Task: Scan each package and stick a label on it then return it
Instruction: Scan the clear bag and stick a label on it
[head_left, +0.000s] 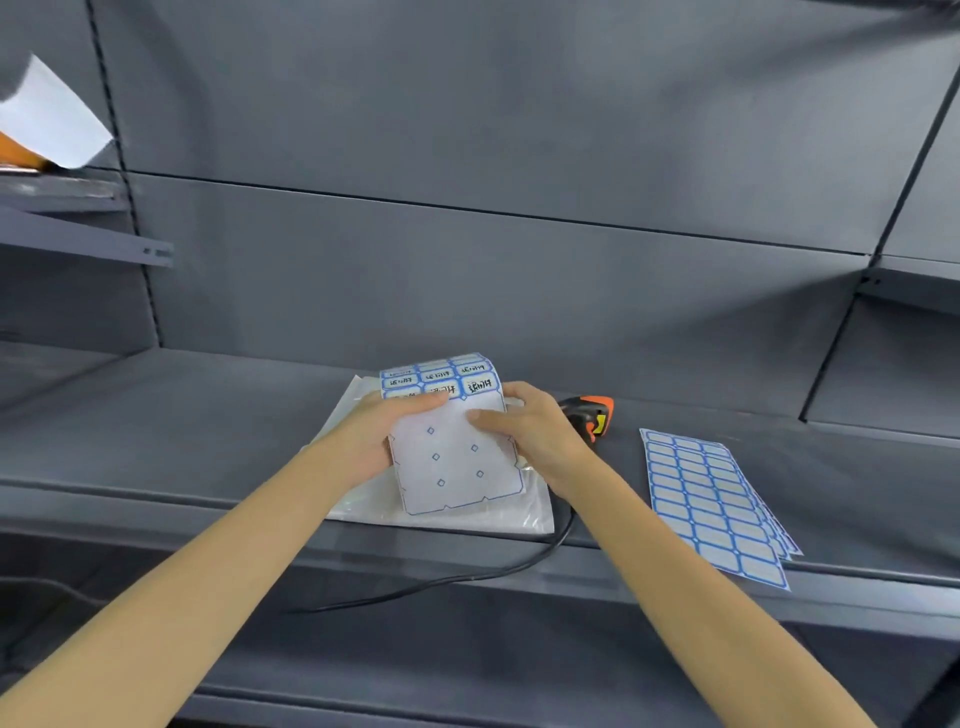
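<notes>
Grey shelf (156, 447) is bearing a package (363, 499) lying flat, near a scanner (589, 413). Both hands, left (376, 441) and right (540, 441), are gripping a curled, mostly used label sheet (457, 467) above it. Bent further, a written label risks creasing or sticking crooked.

A grey metal shelf (156, 447) runs across the scene, backed by grey panels (493, 130). At far left, a higher shelf (67, 192) carries a white sheet (52, 119) lying over something orange (18, 150).
</notes>
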